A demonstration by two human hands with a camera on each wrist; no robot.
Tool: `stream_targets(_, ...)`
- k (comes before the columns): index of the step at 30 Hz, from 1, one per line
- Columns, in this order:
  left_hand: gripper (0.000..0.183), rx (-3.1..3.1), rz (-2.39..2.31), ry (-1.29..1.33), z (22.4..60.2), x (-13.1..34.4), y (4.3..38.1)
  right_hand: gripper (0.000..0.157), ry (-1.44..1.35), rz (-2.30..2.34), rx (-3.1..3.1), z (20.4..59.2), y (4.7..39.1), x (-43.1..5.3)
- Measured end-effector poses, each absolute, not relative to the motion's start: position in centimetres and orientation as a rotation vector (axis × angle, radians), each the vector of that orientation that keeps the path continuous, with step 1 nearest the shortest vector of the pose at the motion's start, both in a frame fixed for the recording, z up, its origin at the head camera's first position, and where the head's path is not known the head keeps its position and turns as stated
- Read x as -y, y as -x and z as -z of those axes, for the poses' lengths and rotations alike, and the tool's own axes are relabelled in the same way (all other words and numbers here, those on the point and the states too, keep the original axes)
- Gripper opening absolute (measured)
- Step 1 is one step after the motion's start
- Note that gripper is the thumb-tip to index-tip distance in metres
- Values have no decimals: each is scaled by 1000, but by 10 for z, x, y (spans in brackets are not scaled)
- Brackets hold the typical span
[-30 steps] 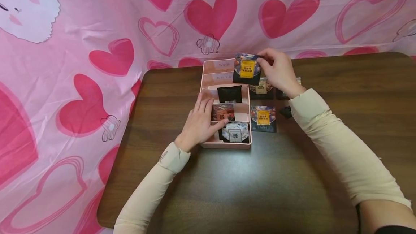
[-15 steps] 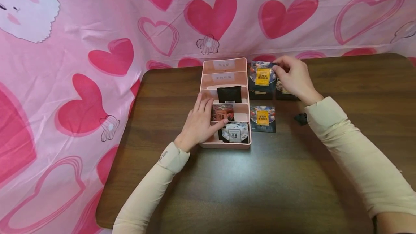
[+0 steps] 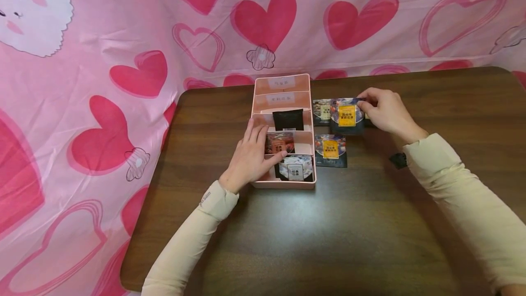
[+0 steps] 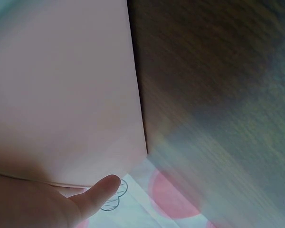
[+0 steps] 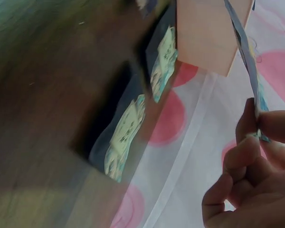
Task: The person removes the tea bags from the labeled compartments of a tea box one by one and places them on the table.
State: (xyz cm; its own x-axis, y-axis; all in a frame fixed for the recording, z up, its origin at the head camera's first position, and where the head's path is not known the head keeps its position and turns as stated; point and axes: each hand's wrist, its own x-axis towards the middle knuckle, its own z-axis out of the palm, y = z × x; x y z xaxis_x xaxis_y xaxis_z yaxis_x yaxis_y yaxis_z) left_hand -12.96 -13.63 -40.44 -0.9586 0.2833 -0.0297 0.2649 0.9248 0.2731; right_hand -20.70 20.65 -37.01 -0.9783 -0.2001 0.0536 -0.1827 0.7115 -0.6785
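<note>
My right hand [image 3: 388,112] pinches the upper right corner of a dark tea sachet [image 3: 347,127] with a yellow label. In the right wrist view, thumb and fingers hold that sachet edge-on, off the table. Beneath and behind it lie two tea sachets with pale labels, one [image 5: 161,57] beside the box, the other [image 5: 123,130] farther right. My left hand [image 3: 248,159] rests across the left rim of a pink divided box [image 3: 283,185], fingers extended. Inside the box are a black sachet [image 3: 288,119], a red-labelled sachet [image 3: 280,143] and a white one [image 3: 296,169].
Another yellow-labelled sachet [image 3: 330,150] lies right of the box. A small black object [image 3: 397,160] is near the right sleeve. The two rear compartments bear paper labels [image 3: 281,99]. Behind the wooden table [image 3: 263,236] hangs a pink heart-patterned cloth [image 3: 197,8].
My right hand has carried the yellow-labelled sachet from above the box's rear compartments to the right, then lower, over the pale-labelled sachets. The left hand has stayed on the box.
</note>
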Motion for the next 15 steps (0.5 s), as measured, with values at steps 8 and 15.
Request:
stream_targets(8,94,-3008,-416,-427,403,136,129,22,379,939,-2827,377,202,-223)
stream_targets(15,93,-3006,-430,-419,403,136,129,24,412,830,-2739,385,201,-235)
